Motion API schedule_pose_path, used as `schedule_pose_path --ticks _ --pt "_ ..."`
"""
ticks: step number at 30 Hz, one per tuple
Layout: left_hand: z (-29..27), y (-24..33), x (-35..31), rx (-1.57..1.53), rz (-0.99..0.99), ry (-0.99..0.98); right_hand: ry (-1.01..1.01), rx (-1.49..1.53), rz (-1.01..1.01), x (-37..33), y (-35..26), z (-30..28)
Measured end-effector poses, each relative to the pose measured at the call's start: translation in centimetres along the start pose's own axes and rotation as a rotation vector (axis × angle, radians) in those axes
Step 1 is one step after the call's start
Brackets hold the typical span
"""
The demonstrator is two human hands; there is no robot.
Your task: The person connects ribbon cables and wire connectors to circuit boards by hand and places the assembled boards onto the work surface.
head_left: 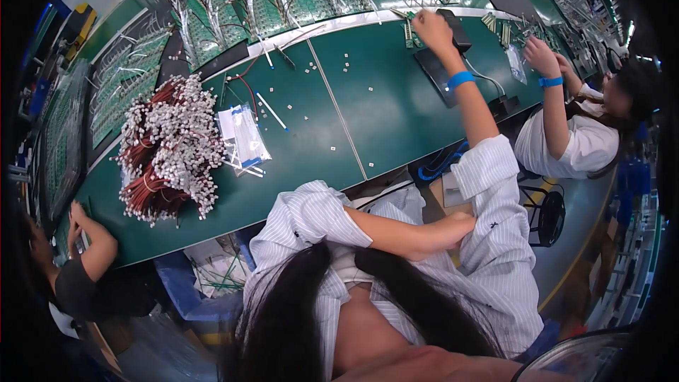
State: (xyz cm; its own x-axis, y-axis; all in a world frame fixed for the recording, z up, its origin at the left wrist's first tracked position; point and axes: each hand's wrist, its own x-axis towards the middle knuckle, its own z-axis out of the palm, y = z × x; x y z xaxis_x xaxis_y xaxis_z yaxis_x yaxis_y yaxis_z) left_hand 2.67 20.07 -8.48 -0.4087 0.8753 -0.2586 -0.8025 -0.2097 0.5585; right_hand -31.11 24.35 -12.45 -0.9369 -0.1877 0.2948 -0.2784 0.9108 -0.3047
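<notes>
My right hand (433,31), with a blue band (461,80) round its wrist, reaches to the far side of the green table (304,138). Its fingers are curled, and what they hold, if anything, is too small to make out. Small green circuit board strips (409,34) lie just left of it, and a black box-shaped device (455,35) stands beside it. In front of my body, my left hand (453,232) is closed on the striped sleeve (491,230) of my right arm. Some of its fingers are hidden by cloth.
A large heap of red-brown wires with white connectors (170,145) sits left. Near it lie plastic bags (242,133) and a white pen (271,111). Wired circuit boards (276,0) line the back. Co-workers sit left (78,255) and right (573,127).
</notes>
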Motion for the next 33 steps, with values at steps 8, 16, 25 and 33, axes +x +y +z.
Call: schedule_pose_path --ticks 8,16,25,33 --pt "-3.3 -0.3 0.3 -0.090 0.138 0.061 -0.137 -0.229 0.013 0.1 0.5 4.5" --pt "-13.6 7.2 -3.0 0.056 0.609 0.358 -0.049 -0.075 -0.025 -2.0 -1.1 3.0" --pt "-22.1 10.9 -6.0 -0.082 1.031 0.766 -0.277 0.736 -0.310 -9.6 -10.7 3.7" --pt "-25.4 11.2 -10.0 0.160 1.270 1.274 -0.508 1.407 -0.229 -8.2 -15.9 8.8"
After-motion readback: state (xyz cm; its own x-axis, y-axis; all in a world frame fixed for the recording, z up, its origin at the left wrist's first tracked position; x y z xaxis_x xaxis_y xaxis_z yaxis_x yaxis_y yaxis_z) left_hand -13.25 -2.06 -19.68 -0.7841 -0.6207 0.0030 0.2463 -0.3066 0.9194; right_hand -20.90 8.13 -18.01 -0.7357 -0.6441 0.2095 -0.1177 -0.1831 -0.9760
